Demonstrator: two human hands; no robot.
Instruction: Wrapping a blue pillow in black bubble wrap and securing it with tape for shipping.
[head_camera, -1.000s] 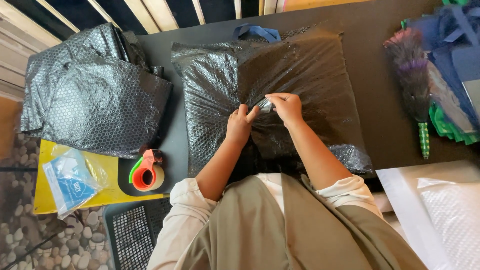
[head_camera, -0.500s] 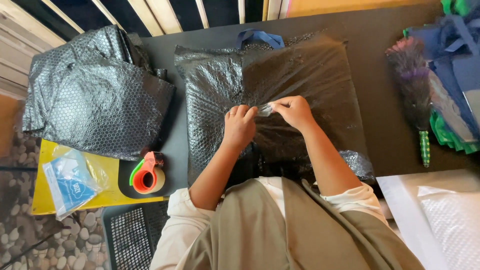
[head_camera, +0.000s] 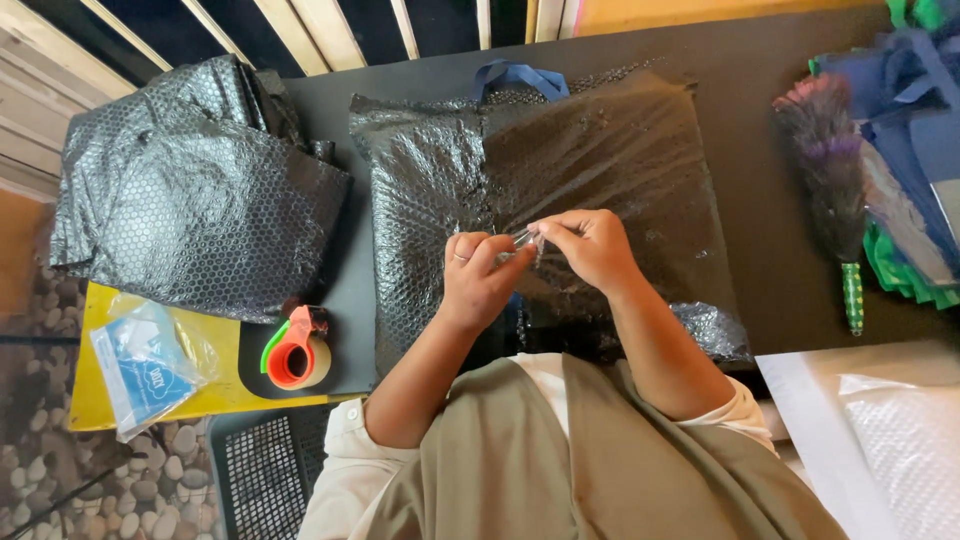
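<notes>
On black table: bubble-wrapped parcel; left hand, right hand pinching clear tape strip; pebble floor at left.

- We saw a black bubble-wrapped parcel with blue handles.
- We noted an orange-and-green tape dispenser on a yellow board.
- We spotted a purple feather duster, green-handled.

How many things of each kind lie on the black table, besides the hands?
Bubble-wrapped parcel: 1
Loose black bubble wrap pile: 1
Tape dispenser: 1
Feather duster: 1
Clear tape piece, held between left hand and right hand: 1
Total: 5
</notes>
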